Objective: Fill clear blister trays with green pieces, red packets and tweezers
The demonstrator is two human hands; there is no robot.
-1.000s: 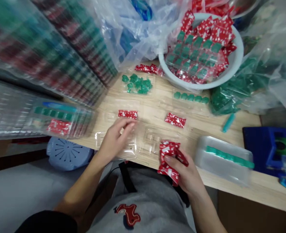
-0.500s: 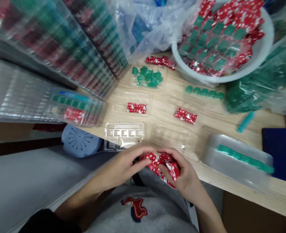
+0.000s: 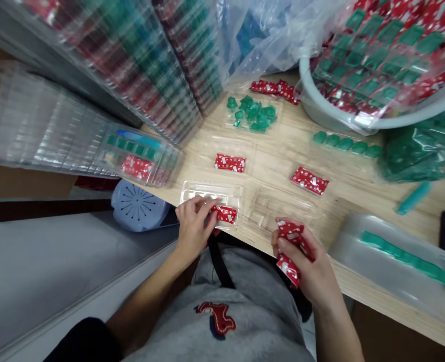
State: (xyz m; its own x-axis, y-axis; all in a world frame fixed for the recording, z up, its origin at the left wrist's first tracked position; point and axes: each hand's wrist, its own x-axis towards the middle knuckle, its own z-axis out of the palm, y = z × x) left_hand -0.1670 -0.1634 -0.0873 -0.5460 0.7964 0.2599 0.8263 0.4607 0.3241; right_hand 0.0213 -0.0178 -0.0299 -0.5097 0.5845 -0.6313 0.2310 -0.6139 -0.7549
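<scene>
My left hand point(image 3: 195, 223) pinches the left end of a red packet with white dots point(image 3: 227, 214), which lies in the large compartment of a clear plastic tray point(image 3: 186, 190) at the table's front edge. My right hand point(image 3: 310, 261) is closed round several more red packets point(image 3: 290, 232), just past the table edge. Near its fingertips lies a second clear tray point(image 3: 262, 201) with nothing visible in it. Two further clear trays behind hold one red packet point(image 3: 230, 163) and another red packet point(image 3: 309, 180).
Green pieces point(image 3: 258, 114) lie loose in a tray at the back, and a row of green pieces point(image 3: 345, 144) sits farther right. A white basin point(image 3: 308, 88) holds red packets. Stacked filled trays point(image 3: 139, 65) stand left; a plastic bin point(image 3: 388, 271) with a green strip is at right.
My hands have moved apart. The left has carried one red packet from the bunch into the near-left tray; the right keeps the others. The camera view has shifted left.
</scene>
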